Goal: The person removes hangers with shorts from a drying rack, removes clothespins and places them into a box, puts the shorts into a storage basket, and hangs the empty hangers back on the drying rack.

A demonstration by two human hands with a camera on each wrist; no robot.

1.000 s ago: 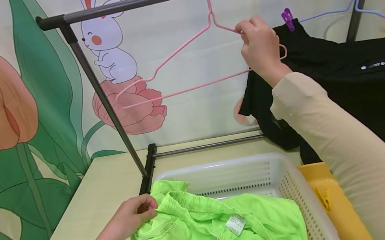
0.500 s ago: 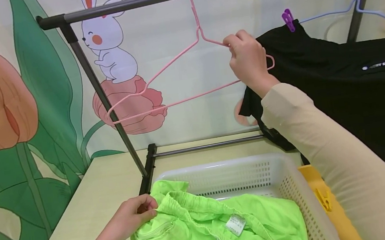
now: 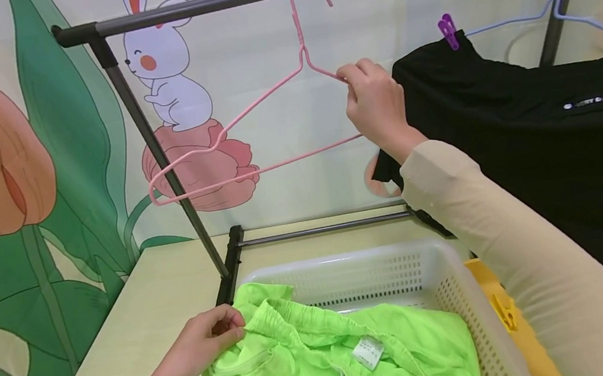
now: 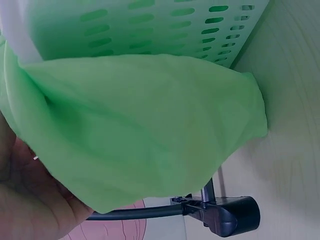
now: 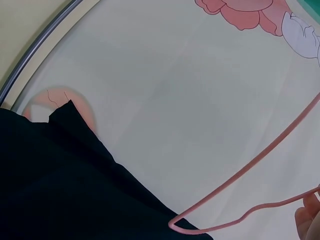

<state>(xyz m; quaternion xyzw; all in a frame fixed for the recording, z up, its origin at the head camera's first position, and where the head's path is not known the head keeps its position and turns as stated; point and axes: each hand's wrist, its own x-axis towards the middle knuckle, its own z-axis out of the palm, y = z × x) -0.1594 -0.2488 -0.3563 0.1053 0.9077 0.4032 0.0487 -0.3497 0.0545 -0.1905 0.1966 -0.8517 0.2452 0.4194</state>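
Note:
My right hand point(image 3: 377, 103) pinches the right shoulder of a pink wire hanger point(image 3: 260, 98), whose hook lies at the dark rail point(image 3: 213, 2). In the right wrist view only the fingertips point(image 5: 307, 215) show at the edge, on the hanger's wire point(image 5: 250, 162). With thumb and fingers, my left hand point(image 3: 207, 338) pinches the left end of bright green elastic-waisted shorts point(image 3: 407, 331). They lie bunched over a white slotted basket point(image 3: 338, 264), a white tag showing. Seen from the left wrist, the green cloth point(image 4: 150, 120) hangs down outside the basket wall.
At right, a black garment point(image 3: 541, 136) hangs from a blue hanger point(image 3: 511, 20), held by a purple clothespin point(image 3: 448, 31). A yellow container point(image 3: 531, 342) with a yellow clothespin point(image 3: 505, 312) stands beside the basket. The rack's post point(image 3: 159, 161) rises at left from the pale table point(image 3: 122, 332).
My right hand has moved left and down with the pink hanger, and its hook has come lower into view at the rail. The left hand and the green shorts have stayed put.

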